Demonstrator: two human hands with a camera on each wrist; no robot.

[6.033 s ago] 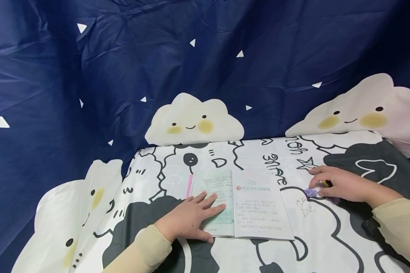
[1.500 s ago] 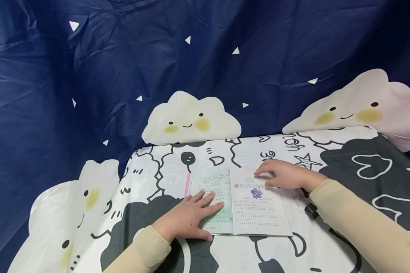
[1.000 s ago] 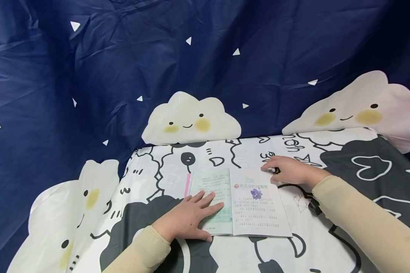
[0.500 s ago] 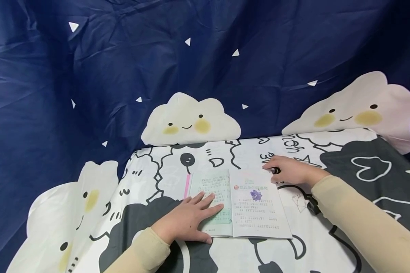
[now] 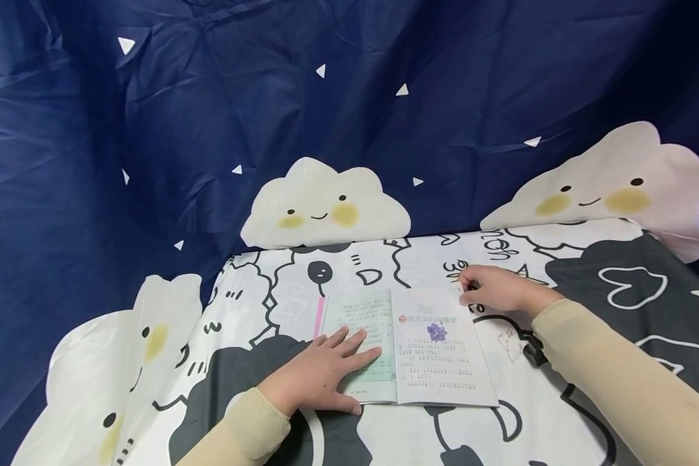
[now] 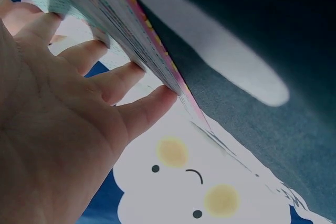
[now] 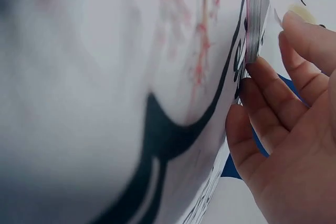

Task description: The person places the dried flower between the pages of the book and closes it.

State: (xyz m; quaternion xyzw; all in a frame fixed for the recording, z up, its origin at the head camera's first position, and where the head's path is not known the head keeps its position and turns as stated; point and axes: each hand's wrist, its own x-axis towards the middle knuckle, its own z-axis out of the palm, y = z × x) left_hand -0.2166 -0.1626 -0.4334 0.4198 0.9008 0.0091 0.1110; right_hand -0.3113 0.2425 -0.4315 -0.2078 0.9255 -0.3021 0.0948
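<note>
An open book (image 5: 443,372) lies on the patterned cloth, its left page greenish and its right page white. On the right page, under the heading, sits a small purple flower (image 5: 436,332). My left hand (image 5: 320,372) rests spread on the left page; in the left wrist view its fingertips touch the book's edge (image 6: 152,45). My right hand (image 5: 503,289) is at the upper right corner of the book, thumb and index fingertip close together at the page corner. In the right wrist view the other fingers are beside the page block (image 7: 254,19), loosely bent.
Right of the book a thin dried sprig (image 5: 509,344) lies on the cloth (image 5: 536,401); its reddish stems are blurred in the right wrist view. A black strapped device (image 5: 534,353) is at my right wrist. A dark blue curtain (image 5: 349,116) with clouds hangs behind.
Earlier, my right hand was beside the purple flower on the cloth; the flower now lies on the right page. That hand has moved to the page corner, its fingertips drawing together. The left hand stays put.
</note>
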